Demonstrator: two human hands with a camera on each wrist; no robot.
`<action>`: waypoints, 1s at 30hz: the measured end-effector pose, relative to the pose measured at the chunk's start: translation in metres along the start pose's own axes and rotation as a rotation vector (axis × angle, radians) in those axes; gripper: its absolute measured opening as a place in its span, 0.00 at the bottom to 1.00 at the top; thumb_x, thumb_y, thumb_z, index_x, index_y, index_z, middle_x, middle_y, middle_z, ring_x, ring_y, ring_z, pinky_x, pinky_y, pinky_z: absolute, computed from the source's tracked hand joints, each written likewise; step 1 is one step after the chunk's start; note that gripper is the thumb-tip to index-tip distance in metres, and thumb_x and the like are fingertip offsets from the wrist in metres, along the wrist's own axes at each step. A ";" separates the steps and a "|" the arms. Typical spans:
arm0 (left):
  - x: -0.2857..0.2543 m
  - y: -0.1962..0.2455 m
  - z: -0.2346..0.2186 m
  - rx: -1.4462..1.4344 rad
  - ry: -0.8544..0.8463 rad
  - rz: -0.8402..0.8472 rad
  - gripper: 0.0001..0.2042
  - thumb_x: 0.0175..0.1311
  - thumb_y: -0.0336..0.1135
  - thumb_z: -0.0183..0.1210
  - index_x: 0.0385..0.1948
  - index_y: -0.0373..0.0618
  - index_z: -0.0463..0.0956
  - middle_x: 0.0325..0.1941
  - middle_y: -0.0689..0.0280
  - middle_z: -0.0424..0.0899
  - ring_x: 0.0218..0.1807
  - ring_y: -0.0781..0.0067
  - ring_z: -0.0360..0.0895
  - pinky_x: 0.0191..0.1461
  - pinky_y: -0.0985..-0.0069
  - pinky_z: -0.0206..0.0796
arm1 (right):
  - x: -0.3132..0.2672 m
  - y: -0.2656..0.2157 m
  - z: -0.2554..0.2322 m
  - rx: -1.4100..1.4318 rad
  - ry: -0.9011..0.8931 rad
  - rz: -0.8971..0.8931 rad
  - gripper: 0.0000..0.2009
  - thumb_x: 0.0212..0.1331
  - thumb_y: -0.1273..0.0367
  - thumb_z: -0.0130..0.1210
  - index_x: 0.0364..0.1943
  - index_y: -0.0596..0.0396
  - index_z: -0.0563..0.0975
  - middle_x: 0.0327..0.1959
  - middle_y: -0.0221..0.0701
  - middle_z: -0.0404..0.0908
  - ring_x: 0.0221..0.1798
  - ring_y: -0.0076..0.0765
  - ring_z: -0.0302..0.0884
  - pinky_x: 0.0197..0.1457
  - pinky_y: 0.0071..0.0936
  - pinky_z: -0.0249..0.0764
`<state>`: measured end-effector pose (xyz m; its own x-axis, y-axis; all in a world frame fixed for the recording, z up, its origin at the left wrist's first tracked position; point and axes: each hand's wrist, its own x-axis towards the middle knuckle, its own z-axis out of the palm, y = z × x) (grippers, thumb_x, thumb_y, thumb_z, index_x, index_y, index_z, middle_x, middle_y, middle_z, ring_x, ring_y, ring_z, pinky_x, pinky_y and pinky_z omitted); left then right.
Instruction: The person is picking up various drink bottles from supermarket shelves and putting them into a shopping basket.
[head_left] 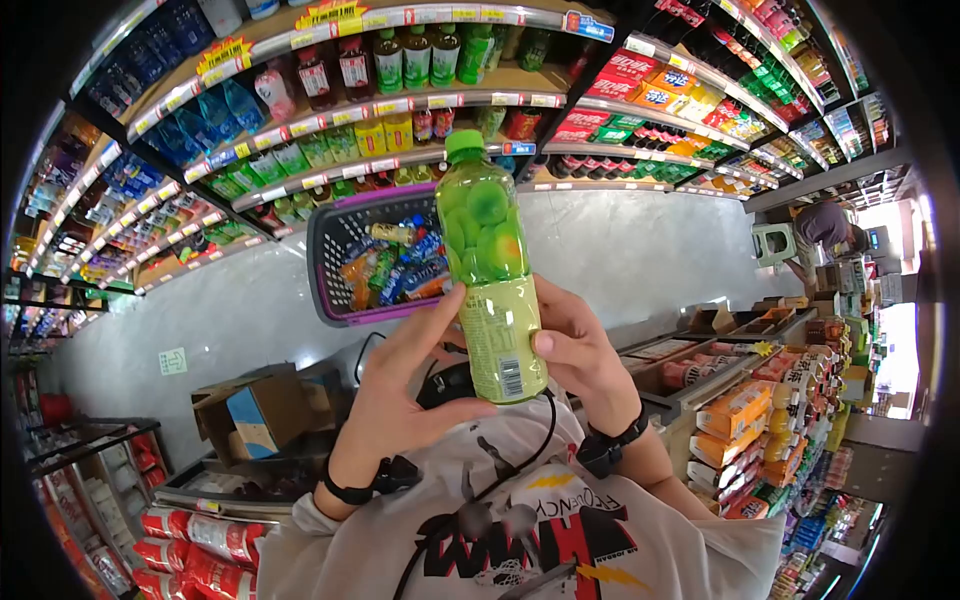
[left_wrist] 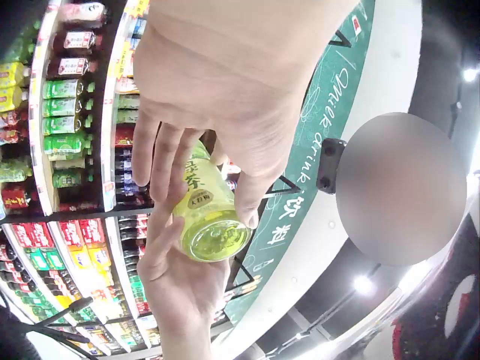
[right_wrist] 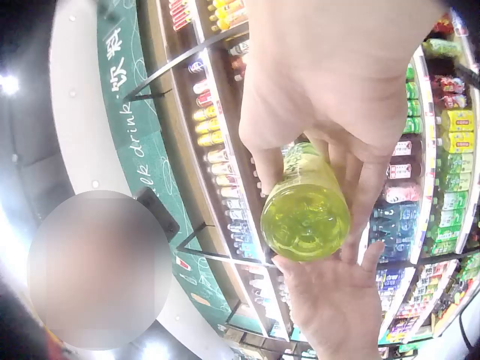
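You held a green plastic bottle before your printed shirt.
Your left hand and right hand curled round its cylindrical, pale-labelled lower half; beyond, a perforated, purple-rimmed basket of glossy packets sat on the smooth floor.

Grn board, L wrist view: "Milk drink" + "饮料"; same board, R wrist view: "饮料" + pt. of Eng. Btl label: "茶" legible, oval's chars unclear. Barcode on btl, head view: digits too sm. Shirt: "ENCY" legible. Floor sign: arrow. Price tags on shelf: unreadable.
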<state>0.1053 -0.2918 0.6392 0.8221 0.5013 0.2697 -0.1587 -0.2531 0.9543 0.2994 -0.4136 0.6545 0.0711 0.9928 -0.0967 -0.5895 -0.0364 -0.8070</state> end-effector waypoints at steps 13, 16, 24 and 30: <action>-0.007 0.008 -0.009 0.234 0.171 0.263 0.28 0.42 0.34 0.80 0.49 0.38 0.81 0.50 0.57 0.83 0.47 0.60 0.84 0.50 0.69 0.78 | 0.010 0.025 0.005 0.215 0.025 -0.033 0.41 0.59 0.60 0.62 0.73 0.66 0.58 0.70 0.50 0.67 0.71 0.48 0.70 0.72 0.47 0.70; -0.011 0.007 -0.007 0.206 0.168 0.202 0.30 0.40 0.35 0.81 0.48 0.35 0.81 0.51 0.53 0.83 0.51 0.57 0.82 0.55 0.67 0.73 | 0.010 0.027 0.005 0.231 0.004 -0.030 0.41 0.60 0.60 0.61 0.73 0.67 0.57 0.70 0.50 0.68 0.70 0.48 0.71 0.70 0.46 0.72; -0.009 0.008 -0.012 0.220 0.170 0.251 0.28 0.41 0.32 0.80 0.48 0.36 0.80 0.48 0.55 0.82 0.45 0.61 0.84 0.47 0.71 0.79 | 0.010 0.031 0.003 0.207 0.006 -0.025 0.39 0.60 0.62 0.61 0.72 0.67 0.58 0.69 0.51 0.69 0.69 0.48 0.73 0.70 0.46 0.72; -0.011 0.008 -0.014 0.212 0.179 0.246 0.26 0.42 0.31 0.79 0.47 0.37 0.81 0.48 0.56 0.82 0.45 0.60 0.83 0.47 0.70 0.77 | 0.014 0.031 0.008 0.206 0.007 -0.048 0.39 0.60 0.62 0.61 0.72 0.67 0.59 0.69 0.52 0.69 0.70 0.51 0.72 0.71 0.47 0.70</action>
<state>0.0877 -0.2877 0.6461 0.6621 0.5359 0.5239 -0.2080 -0.5402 0.8154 0.2755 -0.4000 0.6327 0.1084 0.9920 -0.0652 -0.7375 0.0362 -0.6744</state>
